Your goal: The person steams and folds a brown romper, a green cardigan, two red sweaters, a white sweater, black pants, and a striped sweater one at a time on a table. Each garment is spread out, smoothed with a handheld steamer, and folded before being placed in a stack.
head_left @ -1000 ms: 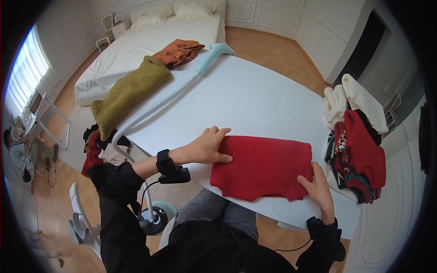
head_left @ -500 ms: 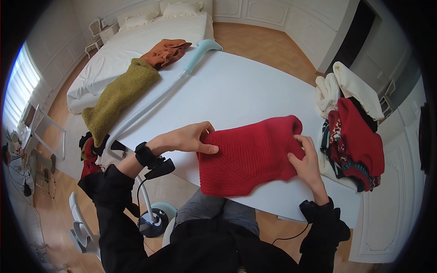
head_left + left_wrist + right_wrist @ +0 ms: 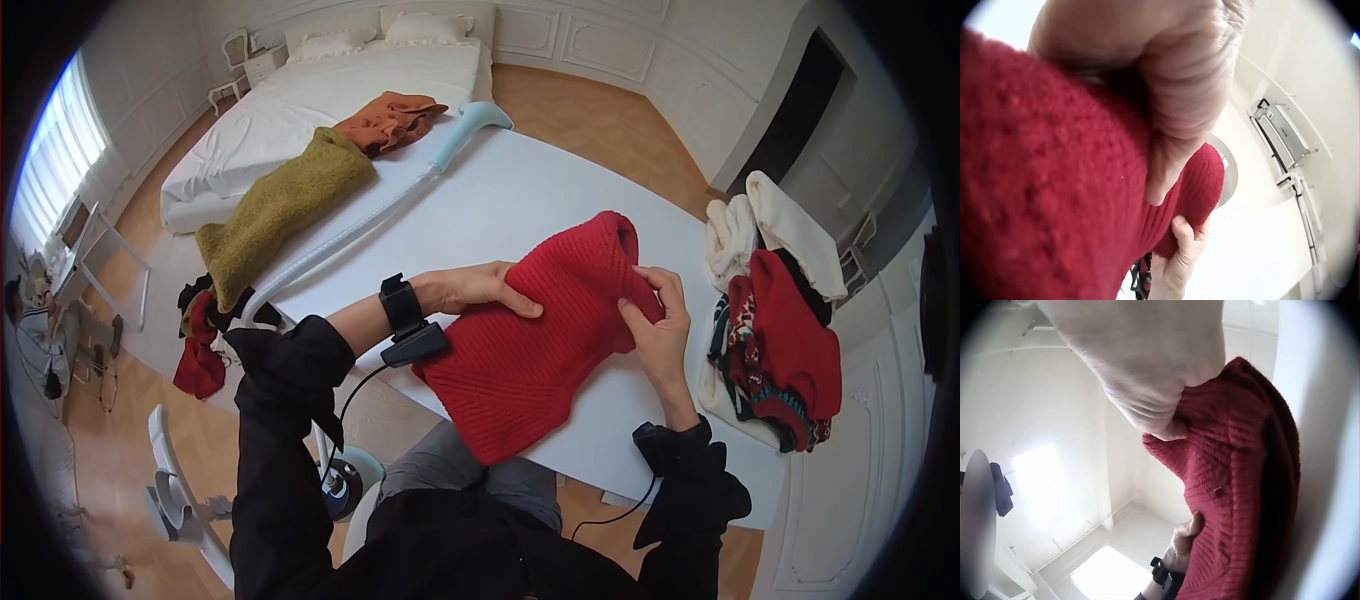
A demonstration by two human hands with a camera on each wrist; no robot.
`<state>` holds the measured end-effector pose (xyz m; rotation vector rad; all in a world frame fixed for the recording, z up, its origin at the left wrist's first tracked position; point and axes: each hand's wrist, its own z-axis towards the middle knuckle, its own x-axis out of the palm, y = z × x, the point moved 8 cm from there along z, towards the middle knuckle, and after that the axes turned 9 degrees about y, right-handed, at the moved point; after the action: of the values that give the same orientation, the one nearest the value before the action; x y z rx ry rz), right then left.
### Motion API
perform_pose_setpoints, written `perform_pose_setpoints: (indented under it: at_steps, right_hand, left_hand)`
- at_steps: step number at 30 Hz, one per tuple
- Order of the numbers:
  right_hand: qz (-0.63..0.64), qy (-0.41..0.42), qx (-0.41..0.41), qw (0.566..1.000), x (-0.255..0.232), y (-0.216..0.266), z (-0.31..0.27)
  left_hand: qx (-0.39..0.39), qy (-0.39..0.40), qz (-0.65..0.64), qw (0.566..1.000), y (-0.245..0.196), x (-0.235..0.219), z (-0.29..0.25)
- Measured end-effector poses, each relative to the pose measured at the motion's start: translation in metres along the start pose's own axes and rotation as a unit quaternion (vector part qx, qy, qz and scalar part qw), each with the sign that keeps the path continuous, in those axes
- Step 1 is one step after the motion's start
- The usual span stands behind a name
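A folded red ribbed knit (image 3: pixel 540 330) is held tilted over the near part of the white table (image 3: pixel 530 180), its lower left corner hanging past the edge. The left hand (image 3: pixel 485 290) grips its upper left side, thumb on top and fingers hidden behind. On the right side, the right hand (image 3: pixel 658 320) pinches the knit between thumb and fingers. In the left wrist view the left thumb presses on the red knit (image 3: pixel 1054 181). The right wrist view shows the right hand (image 3: pixel 1147 362) gripping the knit (image 3: pixel 1222 487), with its layers visible edge-on.
A pile of folded clothes (image 3: pixel 780 340) lies at the table's right end. An olive garment (image 3: pixel 290 205), an orange garment (image 3: pixel 390 122) and a pale blue steamer head (image 3: pixel 470 125) with its hose lie along the left side. A bed (image 3: pixel 330 95) stands beyond.
The red knit has come up off the table and turned, its right end now higher and its left end lower. The left hand has shifted right along it; both hands keep hold.
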<state>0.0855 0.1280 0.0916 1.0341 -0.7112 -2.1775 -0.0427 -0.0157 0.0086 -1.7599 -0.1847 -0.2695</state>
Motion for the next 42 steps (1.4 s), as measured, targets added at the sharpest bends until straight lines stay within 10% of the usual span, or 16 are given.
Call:
perform_pose_setpoints:
  at_steps: [18,30,33,34,35,36,38,39,42]
  right_hand:
    - [0.174,0.012,0.192,0.966,0.037,-0.086,-0.038]
    - [0.191,-0.005,0.245,0.95,0.039,-0.093,-0.038]
    - [0.181,-0.014,0.275,0.944,0.038,-0.097,-0.039]
    - [0.174,-0.015,0.285,0.943,0.037,-0.097,-0.039]
    - [0.167,-0.017,0.296,0.94,0.037,-0.098,-0.039]
    - [0.168,-0.016,0.301,0.939,0.038,-0.099,-0.038]
    - [0.152,-0.017,0.319,0.935,0.037,-0.099,-0.04]
    - [0.151,-0.017,0.325,0.933,0.037,-0.1,-0.041]
    - [0.157,-0.017,0.309,0.938,0.037,-0.1,-0.041]
  left_hand:
    - [0.187,-0.3,-0.07,0.933,-0.076,-0.084,-0.097]
    - [0.401,-0.46,-0.092,0.787,-0.206,-0.369,-0.181]
    - [0.361,-0.519,-0.11,0.767,-0.14,-0.452,-0.194]
    - [0.219,-0.563,0.209,0.769,-0.122,-0.493,-0.197]
    - [0.048,-0.534,0.503,0.678,-0.097,-0.537,-0.204]
    - [0.044,-0.532,0.502,0.681,-0.103,-0.517,-0.192]
    - [0.106,-0.691,-0.021,0.714,-0.08,-0.472,-0.19]
    - [0.132,-0.516,0.353,0.769,-0.076,-0.533,-0.2]
    - [0.011,-0.468,0.6,0.648,-0.116,-0.446,-0.169]
